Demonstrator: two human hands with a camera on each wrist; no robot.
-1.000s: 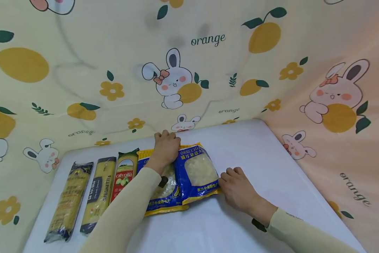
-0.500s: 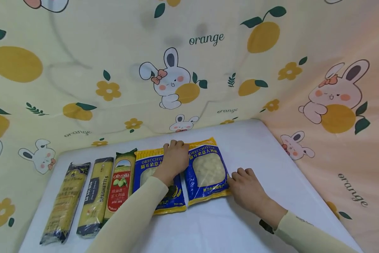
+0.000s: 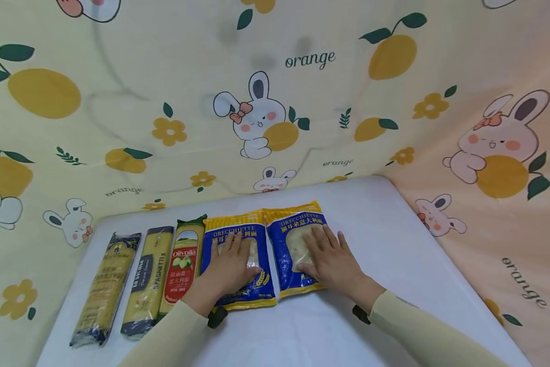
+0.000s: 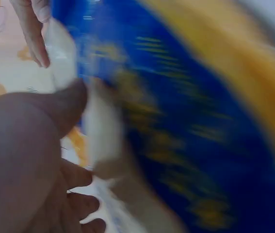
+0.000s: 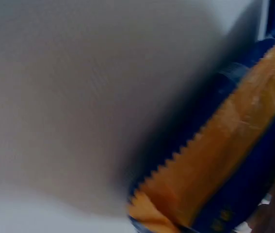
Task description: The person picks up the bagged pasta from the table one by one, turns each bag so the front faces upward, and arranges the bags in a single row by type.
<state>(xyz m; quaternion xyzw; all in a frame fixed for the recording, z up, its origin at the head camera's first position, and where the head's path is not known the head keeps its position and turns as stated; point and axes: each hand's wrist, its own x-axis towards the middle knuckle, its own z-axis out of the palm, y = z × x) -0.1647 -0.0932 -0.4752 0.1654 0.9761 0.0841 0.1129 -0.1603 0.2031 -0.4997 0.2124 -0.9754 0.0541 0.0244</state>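
2 hands (image 3: 229,267) (image 3: 330,257) flat on orecchiette bags (image 3: 238,229) (image 3: 299,221)

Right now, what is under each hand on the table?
The left hand lies flat on the left orecchiette bag, the right hand on the right orecchiette bag. Both hands cover the clear windows; most of the pasta inside is hidden.

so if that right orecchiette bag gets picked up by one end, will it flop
Probably: the right orecchiette bag is soft film lying flat under the right hand, so its loose pasta would likely slide down. The glossy film looks slippery.
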